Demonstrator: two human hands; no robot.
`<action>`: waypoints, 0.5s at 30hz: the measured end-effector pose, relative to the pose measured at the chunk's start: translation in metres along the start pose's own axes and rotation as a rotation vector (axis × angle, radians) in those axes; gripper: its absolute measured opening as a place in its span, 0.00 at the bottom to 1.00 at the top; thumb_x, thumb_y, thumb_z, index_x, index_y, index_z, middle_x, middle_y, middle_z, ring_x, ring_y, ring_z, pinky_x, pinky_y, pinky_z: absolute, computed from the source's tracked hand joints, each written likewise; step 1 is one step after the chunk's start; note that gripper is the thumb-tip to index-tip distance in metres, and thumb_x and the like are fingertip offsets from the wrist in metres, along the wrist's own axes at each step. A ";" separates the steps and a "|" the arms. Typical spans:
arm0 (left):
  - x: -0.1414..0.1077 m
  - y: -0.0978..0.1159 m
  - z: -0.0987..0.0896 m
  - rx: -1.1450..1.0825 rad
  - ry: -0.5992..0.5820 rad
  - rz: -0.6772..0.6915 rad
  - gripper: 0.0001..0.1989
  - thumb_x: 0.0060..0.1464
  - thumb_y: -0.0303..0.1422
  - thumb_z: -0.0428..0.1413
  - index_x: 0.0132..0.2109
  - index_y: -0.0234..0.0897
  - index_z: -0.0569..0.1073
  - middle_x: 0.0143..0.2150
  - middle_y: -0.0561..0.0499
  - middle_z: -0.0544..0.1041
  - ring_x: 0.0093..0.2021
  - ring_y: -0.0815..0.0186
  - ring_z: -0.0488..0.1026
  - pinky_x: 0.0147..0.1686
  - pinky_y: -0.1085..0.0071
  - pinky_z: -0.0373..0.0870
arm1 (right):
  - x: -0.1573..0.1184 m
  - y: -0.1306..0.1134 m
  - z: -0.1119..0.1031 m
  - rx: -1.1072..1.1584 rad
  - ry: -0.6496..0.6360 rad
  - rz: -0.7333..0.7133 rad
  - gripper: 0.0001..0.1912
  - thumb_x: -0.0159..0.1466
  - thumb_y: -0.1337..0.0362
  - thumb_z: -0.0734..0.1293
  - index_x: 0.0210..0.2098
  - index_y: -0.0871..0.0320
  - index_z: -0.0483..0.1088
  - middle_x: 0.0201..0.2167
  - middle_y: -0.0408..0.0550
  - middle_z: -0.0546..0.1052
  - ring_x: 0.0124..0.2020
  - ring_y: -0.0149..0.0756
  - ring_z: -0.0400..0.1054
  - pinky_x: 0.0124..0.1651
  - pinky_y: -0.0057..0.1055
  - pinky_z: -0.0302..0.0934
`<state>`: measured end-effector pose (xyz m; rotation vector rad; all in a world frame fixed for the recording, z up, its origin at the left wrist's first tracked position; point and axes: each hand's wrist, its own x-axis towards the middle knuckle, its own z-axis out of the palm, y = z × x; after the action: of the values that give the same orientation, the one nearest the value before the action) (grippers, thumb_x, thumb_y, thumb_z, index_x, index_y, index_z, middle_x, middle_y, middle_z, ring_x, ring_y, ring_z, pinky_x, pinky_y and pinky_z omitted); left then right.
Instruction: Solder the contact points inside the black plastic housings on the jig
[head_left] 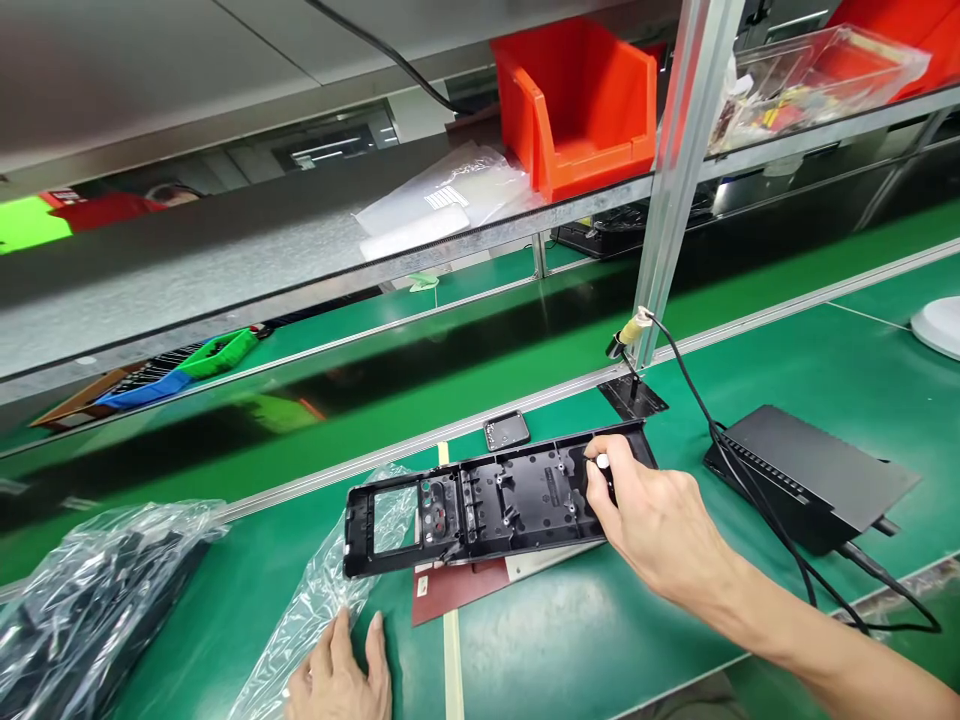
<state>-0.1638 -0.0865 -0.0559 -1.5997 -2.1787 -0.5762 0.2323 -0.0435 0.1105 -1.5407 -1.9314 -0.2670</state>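
A long black plastic housing (525, 500), its ribbed inner side facing up, lies at a slant across the bench. It has a rectangular window at its left end. At its right end, my right hand (652, 510) is closed, thumb and forefinger pinching a small white-ended piece (603, 461) over the housing's inside. The rest of that piece is hidden by the fingers. My left hand (341, 670) rests with fingers apart on a clear plastic bag (315, 590), below the housing's left end. Partly under the housing is a maroon sheet (457, 590).
A small black tray (507, 430) with tiny parts sits behind the housing. To the right lies a black box-shaped device (810, 470) with cables. Bagged black parts (97, 600) are at left. An orange bin (577, 110) stands on the shelf beside a metal post (679, 180).
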 end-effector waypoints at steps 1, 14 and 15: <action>0.000 0.000 0.001 0.000 -0.001 -0.004 0.33 0.67 0.50 0.42 0.60 0.27 0.73 0.57 0.32 0.76 0.57 0.41 0.70 0.56 0.48 0.66 | 0.000 -0.001 0.000 -0.010 0.008 -0.007 0.08 0.75 0.64 0.57 0.49 0.60 0.64 0.23 0.42 0.74 0.18 0.32 0.64 0.22 0.30 0.45; 0.002 0.008 -0.003 -0.077 0.016 -0.094 0.25 0.63 0.43 0.50 0.59 0.34 0.75 0.55 0.35 0.77 0.55 0.44 0.71 0.53 0.47 0.68 | 0.005 -0.005 -0.002 -0.140 0.085 -0.067 0.07 0.74 0.67 0.58 0.47 0.60 0.66 0.23 0.42 0.73 0.18 0.31 0.64 0.22 0.32 0.44; 0.002 0.008 -0.003 -0.078 0.013 -0.094 0.24 0.63 0.43 0.50 0.59 0.34 0.75 0.55 0.35 0.77 0.55 0.44 0.71 0.53 0.48 0.68 | 0.005 -0.004 -0.002 -0.145 0.097 -0.073 0.07 0.73 0.68 0.59 0.47 0.60 0.66 0.23 0.42 0.73 0.19 0.31 0.65 0.23 0.32 0.45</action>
<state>-0.1565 -0.0839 -0.0518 -1.5330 -2.2572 -0.7057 0.2283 -0.0412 0.1160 -1.5210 -1.9305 -0.5140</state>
